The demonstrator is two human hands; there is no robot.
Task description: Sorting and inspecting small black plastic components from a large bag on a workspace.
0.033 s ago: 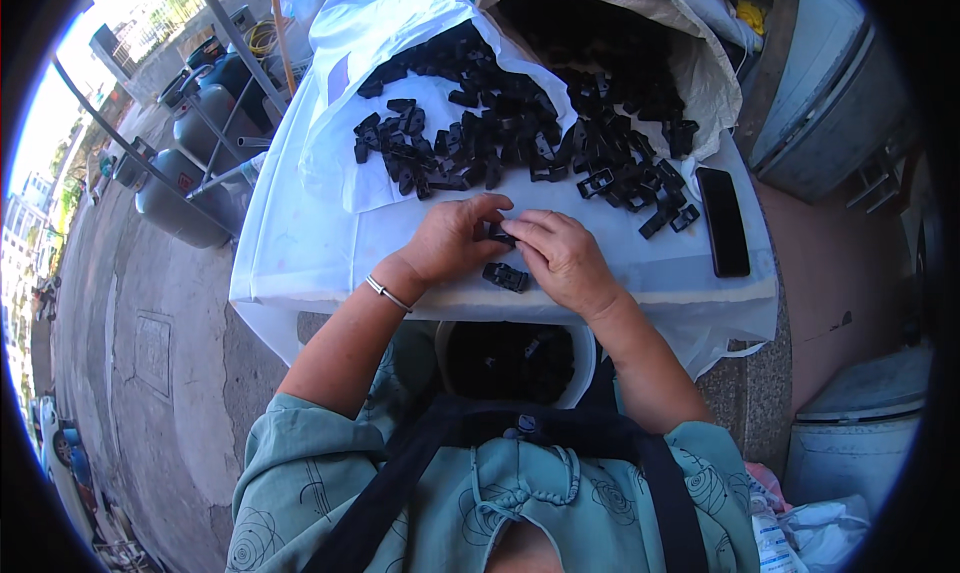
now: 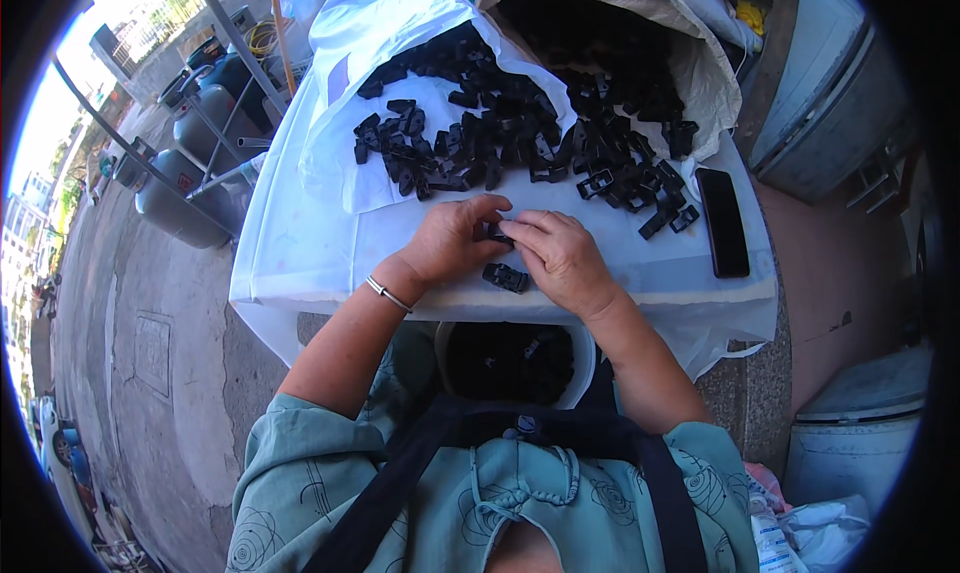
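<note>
Black plastic part (image 2: pixel 497 235): between your two hands, over the near middle of the tabletop (image 2: pixel 290 258), mostly covered by your fingers.
Left grip: your left hand (image 2: pixel 447 238) has its thumb and fingertips clamped on that part from the left.
Right grip: your right hand (image 2: pixel 568 258) meets it from the other side, fingertips pinched together on the part; the exact contact is partly hidden.
Loose piece (image 2: pixel 506 277): lies on the white sheeting (image 2: pixel 640 268) just below the held part, near your right hand's curled fingers and outside either grip.
Heap (image 2: pixel 470 143): many similar black pieces spill toward you from the open white sack (image 2: pixel 335 68) and the beige sack (image 2: pixel 715 88) beside it.
Tub (image 2: pixel 584 363): sits below the tabletop's near edge, in front of your torso, with a good many dark pieces (image 2: pixel 510 363) inside.
Progress: one part is being handled; the tub's contents look like the finished share, though you can't confirm that from here.
Remaining: judging by the heap, most of the work is ahead, with the loose piece perhaps next in line or just a component.
Phone (image 2: pixel 723 223): lies at the tabletop's right side, well apart from your hands.
</note>
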